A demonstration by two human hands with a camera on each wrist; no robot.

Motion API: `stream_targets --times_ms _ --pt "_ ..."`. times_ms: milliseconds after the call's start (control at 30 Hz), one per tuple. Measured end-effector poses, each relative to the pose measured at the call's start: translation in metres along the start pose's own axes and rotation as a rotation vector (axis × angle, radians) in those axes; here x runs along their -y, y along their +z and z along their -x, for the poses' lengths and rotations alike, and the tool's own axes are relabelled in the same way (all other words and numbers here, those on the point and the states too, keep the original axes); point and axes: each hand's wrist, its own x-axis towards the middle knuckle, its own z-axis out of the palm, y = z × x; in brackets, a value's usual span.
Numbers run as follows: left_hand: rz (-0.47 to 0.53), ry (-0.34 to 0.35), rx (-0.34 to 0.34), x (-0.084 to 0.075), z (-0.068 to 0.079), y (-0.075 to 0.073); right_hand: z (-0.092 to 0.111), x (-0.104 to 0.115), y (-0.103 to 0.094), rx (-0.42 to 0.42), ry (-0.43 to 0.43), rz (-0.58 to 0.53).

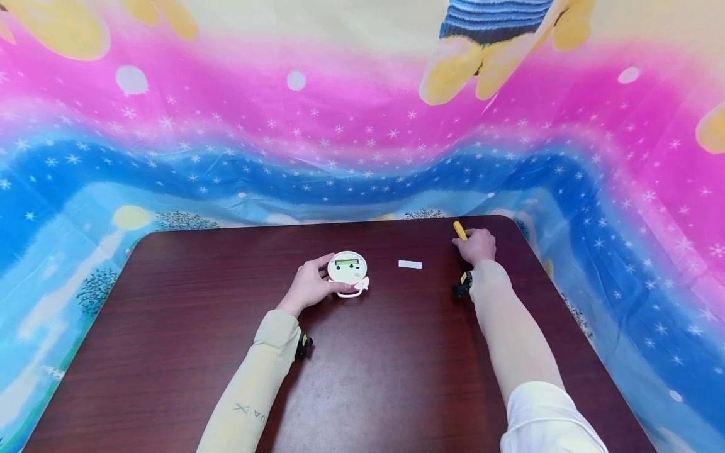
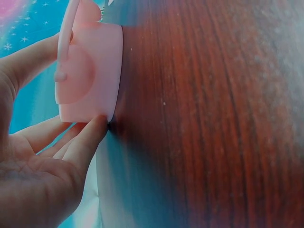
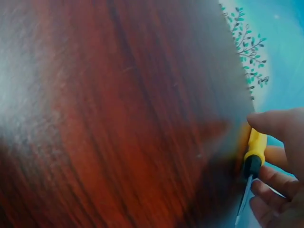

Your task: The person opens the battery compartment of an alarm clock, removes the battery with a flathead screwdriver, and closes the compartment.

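Note:
My left hand [image 1: 310, 284] grips a round white device [image 1: 343, 272] by its side, thumb near its lower edge and fingers at its upper edge. Its upward side has a long greenish slot, two dark round spots and a loop-shaped handle. In the left wrist view the device [image 2: 97, 71] looks pinkish and rests against the table. Toward the far right corner, my right hand [image 1: 477, 245] holds a screwdriver [image 1: 460, 231] by its yellow handle. The right wrist view shows the screwdriver's [image 3: 256, 145] black collar and thin metal shaft. A small white strip [image 1: 410, 264] lies between the hands.
The dark reddish-brown wooden table [image 1: 385, 365] has rounded far corners. A colourful patterned cloth [image 1: 362, 145] hangs behind it and along both sides. Each wrist wears a small black camera, such as the right wrist camera [image 1: 462, 286].

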Motion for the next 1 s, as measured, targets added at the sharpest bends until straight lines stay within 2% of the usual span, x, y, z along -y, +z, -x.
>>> stream_targets --times_ms 233,433,733,1000 --pt "0.007 0.005 -0.001 -0.003 0.002 -0.002 -0.002 -0.002 0.007 -0.047 0.035 -0.059" --pt "0.011 0.01 0.0 -0.003 0.002 -0.001 -0.003 -0.005 0.008 -0.052 0.072 -0.076" --pt "-0.013 0.008 -0.008 0.0 0.0 0.0 -0.002 -0.007 0.005 -0.038 0.017 -0.031" --pt "-0.043 0.024 -0.013 0.0 -0.001 -0.001 0.004 0.004 -0.001 -0.05 -0.04 -0.06"
